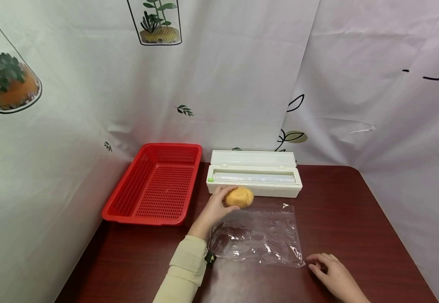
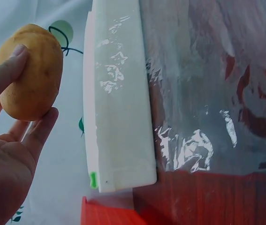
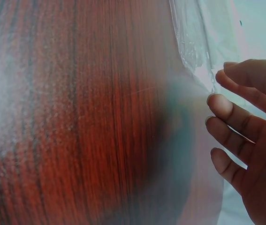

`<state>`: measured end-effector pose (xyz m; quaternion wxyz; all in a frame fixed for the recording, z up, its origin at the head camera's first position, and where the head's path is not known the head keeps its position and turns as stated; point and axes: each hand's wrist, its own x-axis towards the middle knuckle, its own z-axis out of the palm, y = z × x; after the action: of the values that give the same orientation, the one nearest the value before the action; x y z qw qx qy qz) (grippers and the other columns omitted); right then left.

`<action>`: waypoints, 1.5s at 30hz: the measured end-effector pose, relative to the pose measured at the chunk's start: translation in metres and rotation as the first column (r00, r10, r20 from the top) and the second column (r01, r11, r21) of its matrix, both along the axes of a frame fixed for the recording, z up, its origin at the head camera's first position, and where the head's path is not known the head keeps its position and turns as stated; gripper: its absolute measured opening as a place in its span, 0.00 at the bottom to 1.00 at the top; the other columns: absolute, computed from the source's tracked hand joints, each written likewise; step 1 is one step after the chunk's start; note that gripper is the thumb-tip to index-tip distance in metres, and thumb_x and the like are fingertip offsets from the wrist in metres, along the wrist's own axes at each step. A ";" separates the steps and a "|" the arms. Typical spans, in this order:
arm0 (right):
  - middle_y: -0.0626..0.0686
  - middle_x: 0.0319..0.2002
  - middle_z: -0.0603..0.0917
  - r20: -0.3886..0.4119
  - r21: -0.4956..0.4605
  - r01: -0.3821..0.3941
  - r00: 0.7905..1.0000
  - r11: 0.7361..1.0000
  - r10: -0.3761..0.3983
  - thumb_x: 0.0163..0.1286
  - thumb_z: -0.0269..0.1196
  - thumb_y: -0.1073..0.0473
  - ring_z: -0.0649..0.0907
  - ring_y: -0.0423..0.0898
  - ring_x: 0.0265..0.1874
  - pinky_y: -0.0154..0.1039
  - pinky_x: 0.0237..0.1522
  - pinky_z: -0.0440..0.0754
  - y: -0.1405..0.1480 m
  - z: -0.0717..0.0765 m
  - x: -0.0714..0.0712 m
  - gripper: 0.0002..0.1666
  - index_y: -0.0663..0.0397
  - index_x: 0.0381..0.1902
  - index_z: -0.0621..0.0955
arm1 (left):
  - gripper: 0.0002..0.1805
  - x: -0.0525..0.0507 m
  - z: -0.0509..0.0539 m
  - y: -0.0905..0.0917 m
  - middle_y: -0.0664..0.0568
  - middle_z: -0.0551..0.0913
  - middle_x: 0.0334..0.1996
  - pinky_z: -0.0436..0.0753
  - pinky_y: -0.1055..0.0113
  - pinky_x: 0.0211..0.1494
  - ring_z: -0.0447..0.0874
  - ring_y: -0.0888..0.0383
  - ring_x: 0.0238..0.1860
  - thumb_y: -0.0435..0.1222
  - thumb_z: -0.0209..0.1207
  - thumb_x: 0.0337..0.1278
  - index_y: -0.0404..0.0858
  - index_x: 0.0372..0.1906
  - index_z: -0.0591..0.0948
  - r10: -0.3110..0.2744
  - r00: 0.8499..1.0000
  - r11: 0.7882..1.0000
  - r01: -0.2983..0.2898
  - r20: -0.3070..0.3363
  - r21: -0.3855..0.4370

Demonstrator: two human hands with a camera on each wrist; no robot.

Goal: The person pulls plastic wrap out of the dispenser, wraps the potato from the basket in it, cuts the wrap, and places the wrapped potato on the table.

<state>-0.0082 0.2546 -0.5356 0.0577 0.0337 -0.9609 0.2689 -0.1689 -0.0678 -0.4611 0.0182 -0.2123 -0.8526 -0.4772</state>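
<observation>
My left hand [image 1: 217, 207] grips a yellow-brown potato [image 1: 240, 197] between thumb and fingers, raised over the far edge of a sheet of clear plastic wrap [image 1: 257, 235]. In the left wrist view the potato [image 2: 33, 72] shows its smooth, slightly dented skin. The wrap lies spread on the table, wrinkled and shiny. Just right of its near right corner is my right hand [image 1: 334, 273], fingers loosely bent and holding nothing. The right wrist view shows the fingers [image 3: 231, 131] spread apart near the wrap's edge [image 3: 196, 61].
Behind the wrap stands a white wrap dispenser [image 1: 253, 190], lid raised, with a roll inside and a green slider at its left end. A red perforated basket [image 1: 109, 213] stands to its left. Patterned curtains [image 1: 242, 84] hang along the back and sides of the dark red table [image 1: 340, 210].
</observation>
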 end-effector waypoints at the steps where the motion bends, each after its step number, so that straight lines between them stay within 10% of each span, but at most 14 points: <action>1: 0.33 0.23 0.66 -0.002 0.001 -0.002 1.000 1.000 0.002 0.56 0.68 0.59 0.67 0.32 0.27 0.33 0.29 0.67 0.000 0.000 0.000 0.08 0.40 0.31 0.80 | 0.33 0.000 -0.002 0.001 0.41 0.70 0.50 0.73 0.53 0.52 0.73 0.46 0.50 0.32 0.71 0.39 0.39 0.58 0.74 -0.006 1.000 1.000 0.006 0.001 -0.002; 31: 0.32 0.23 0.66 -0.026 -0.015 0.023 0.999 1.000 -0.023 0.55 0.68 0.60 0.67 0.32 0.27 0.34 0.29 0.68 0.005 -0.002 0.005 0.08 0.40 0.31 0.80 | 0.32 0.000 -0.056 0.042 0.46 0.72 0.52 0.69 0.52 0.57 0.71 0.48 0.53 0.29 0.71 0.38 0.39 0.55 0.75 0.017 0.992 0.999 -0.012 0.123 -0.043; 45: 0.39 0.25 0.69 0.167 -0.025 0.055 0.985 0.998 -0.050 0.60 0.65 0.57 0.68 0.36 0.29 0.35 0.32 0.69 0.008 0.006 0.006 0.04 0.43 0.34 0.80 | 0.32 0.003 -0.068 0.062 0.47 0.74 0.51 0.68 0.52 0.58 0.72 0.46 0.53 0.26 0.71 0.32 0.39 0.52 0.77 0.035 0.990 0.998 -0.028 0.139 -0.057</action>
<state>-0.0026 0.2625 -0.5297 -0.0149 -0.0149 -0.9588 0.2832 -0.1662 -0.0059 -0.5294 -0.0400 -0.1653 -0.8677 -0.4670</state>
